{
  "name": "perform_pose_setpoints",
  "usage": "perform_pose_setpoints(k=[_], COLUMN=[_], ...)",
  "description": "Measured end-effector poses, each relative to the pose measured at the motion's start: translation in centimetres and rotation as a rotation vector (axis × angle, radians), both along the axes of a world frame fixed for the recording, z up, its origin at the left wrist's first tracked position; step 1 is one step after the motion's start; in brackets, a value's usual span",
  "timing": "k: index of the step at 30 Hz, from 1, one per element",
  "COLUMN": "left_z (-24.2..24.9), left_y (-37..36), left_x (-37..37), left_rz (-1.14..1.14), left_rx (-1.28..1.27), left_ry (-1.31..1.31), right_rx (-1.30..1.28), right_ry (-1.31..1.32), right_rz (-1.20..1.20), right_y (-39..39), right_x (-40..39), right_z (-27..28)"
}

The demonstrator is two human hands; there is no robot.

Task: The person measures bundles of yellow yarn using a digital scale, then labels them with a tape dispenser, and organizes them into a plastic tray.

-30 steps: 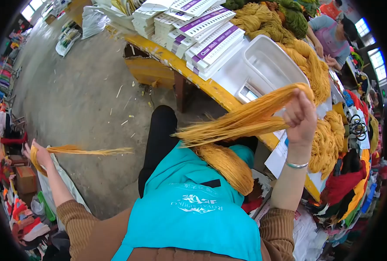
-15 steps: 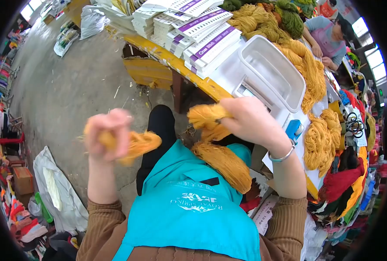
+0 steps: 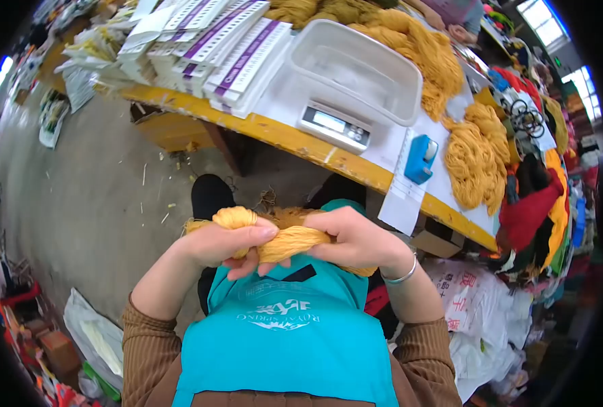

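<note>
Yarn hank [image 3: 292,244], golden-yellow and bunched, runs roughly nine to three o'clock between left hand [image 3: 221,243] and right hand [image 3: 356,236], both clasping it, equally near.

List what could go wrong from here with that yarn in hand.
The yellow yarn, held by the left hand and right hand, could tangle with the lap skein lying close beneath.
Loose strands might snag on the bracelet around the right wrist.
The white paper overhanging the edge of the table could perhaps get knocked by the right arm.
</note>
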State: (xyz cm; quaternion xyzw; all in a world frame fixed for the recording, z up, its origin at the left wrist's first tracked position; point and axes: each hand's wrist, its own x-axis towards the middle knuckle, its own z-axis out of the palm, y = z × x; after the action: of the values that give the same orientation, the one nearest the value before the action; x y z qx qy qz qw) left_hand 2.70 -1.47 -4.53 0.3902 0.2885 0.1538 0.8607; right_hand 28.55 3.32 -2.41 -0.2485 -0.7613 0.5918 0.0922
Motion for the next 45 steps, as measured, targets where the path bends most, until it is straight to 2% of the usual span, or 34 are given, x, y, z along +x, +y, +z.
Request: perform_pose_setpoints(k=[1,3,4,6,8,10,13,17,24,27,29,30,33,34,36,40,45], left_z=[0.1,0.3,0.4,0.7,0.3,0.5,0.7,0.8,0.3,0.4,0.6,0.6,0.4,0.3,0.0,0.0,0.2], left_y=[-0.2,-0.9,-1.0,-1.2,-1.1,-0.7,-0.7,-1.2,-1.3,-1.2,-1.1,-1.0,-1.1,-1.1,-1.0,-0.5,-0.6], left_x=[0.2,1.0,1.3,1.3,1.1,1.2,1.6,0.9,-0.2,-0.1,-0.1,-0.1,-0.7,-0.9,-1.2,-1.0,-0.9], left_rz=[-0.011,0.029,0.016,0.087,0.098,0.081,0.118,0.229,0.334,0.347,0.355,0.363,0.393,0.394,0.424,0.41,0.437], left_rx=[0.017,0.085,0.085,0.111,0.1,0.137,0.154,0.179,0.191,0.208,0.219,0.23,0.207,0.205,0.215,0.225,0.235], left_ry=[0.019,0.073,0.07,0.062,0.066,0.08,0.116,0.129,0.096,0.1,0.108,0.116,0.075,0.076,0.052,0.053,0.079], right_rx=[0.025,0.212,0.191,0.118,0.537,0.855,0.785,0.669,0.692,0.541,0.725,0.725,1.057,1.055,0.999,1.027,1.034], right_ry=[-0.015,0.151,0.031,-0.038,-0.067,-0.175,-0.232,-0.149,-0.168,-0.119,-0.05,-0.049,-0.203,-0.203,-0.303,-0.378,-0.415], right_rz=[-0.024,-0.284,-0.446,-0.981,-1.377,-1.451,-1.396,-1.363,-1.35,-1.376,-1.422,-1.422,-1.525,-1.523,-1.085,-0.961,-0.941], right_y=[-0.4,-1.3,-1.1,-0.4,2.2,4.5,7.4,8.2,6.7,6.3,6.2,5.7,2.8,2.0,1.0,0.8,1.3], right_x=[1.1,3.3,5.0,8.3,12.3,14.0,15.5,15.0,14.2,13.6,13.5,13.7,13.9,14.0,14.3,13.1,12.8], right_z=[-0.6,-3.1,-3.3,-4.7,-8.0,-8.4,-11.0,-13.2,-12.4,-11.8,-12.2,-12.0,-10.2,-10.2,-10.1,-10.7,-11.3])
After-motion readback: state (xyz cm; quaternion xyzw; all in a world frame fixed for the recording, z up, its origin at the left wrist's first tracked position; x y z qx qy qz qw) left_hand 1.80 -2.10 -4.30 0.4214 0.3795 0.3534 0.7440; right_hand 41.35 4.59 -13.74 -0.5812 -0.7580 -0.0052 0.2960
